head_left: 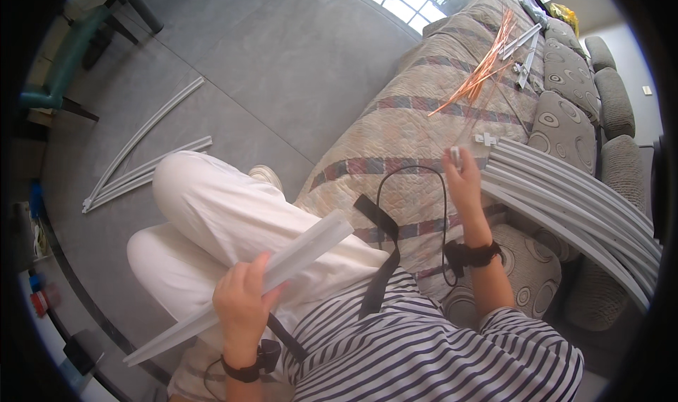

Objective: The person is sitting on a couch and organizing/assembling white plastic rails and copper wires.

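Observation:
Across my lap lies a long translucent white plastic channel, slanting from lower left to upper right. My left hand is wrapped round its middle. Out to the right, over the sofa, my right hand pinches a small pale piece, likely a plastic fitting; its exact kind is too small to tell. Just right of that hand is a stack of long white channels on the sofa. A small white fitting sits by the near left end of the stack.
The sofa wears a quilted striped cover. Farther up it lie a bundle of copper-coloured rods and some white strips. Patterned cushions line its back. White channels joined at an angle rest on the grey floor. A green chair stands left.

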{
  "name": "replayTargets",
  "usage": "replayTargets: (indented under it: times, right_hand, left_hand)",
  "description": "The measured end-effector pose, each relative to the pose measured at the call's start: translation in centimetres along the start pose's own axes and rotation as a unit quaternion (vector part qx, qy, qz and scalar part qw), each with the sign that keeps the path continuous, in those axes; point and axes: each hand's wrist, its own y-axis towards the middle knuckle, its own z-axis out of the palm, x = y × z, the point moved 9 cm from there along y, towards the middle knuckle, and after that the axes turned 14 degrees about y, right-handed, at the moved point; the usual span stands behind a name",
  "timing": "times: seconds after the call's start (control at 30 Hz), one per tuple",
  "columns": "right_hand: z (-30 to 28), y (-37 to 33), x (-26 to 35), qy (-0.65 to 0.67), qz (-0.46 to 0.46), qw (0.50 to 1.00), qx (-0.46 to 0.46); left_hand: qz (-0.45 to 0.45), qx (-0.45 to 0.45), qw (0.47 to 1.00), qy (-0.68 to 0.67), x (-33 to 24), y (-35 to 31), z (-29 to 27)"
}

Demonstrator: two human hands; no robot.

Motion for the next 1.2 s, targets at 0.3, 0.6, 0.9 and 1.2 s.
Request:
replayTargets:
  times: [0.3,0.6,0.9,1.2]
  right_hand:
    - [-0.1,3.9,-4.5,-0.067,0.076,0.995,-0.001]
    - [4.0,4.8,-6.7,0.301,0.284,0.900,0.137]
    - [9.8,-5.5,12.8,0.720,0.263,0.585,0.265]
    - [10.1,-6.8,17.8,0.796,0.180,0.475,0.330]
  left_hand:
    - [-0.006,0.018,1.000,0.016,0.2,0.0,0.9]
    - [-0.007,-0.069,0.996,0.049,0.5,-0.6,-0.4]
    - [-0.012,-0.088,0.994,0.066,1.6,-0.8,-0.6]
    - [-0.003,-0.089,0.993,0.078,1.9,-1.2,-0.5]
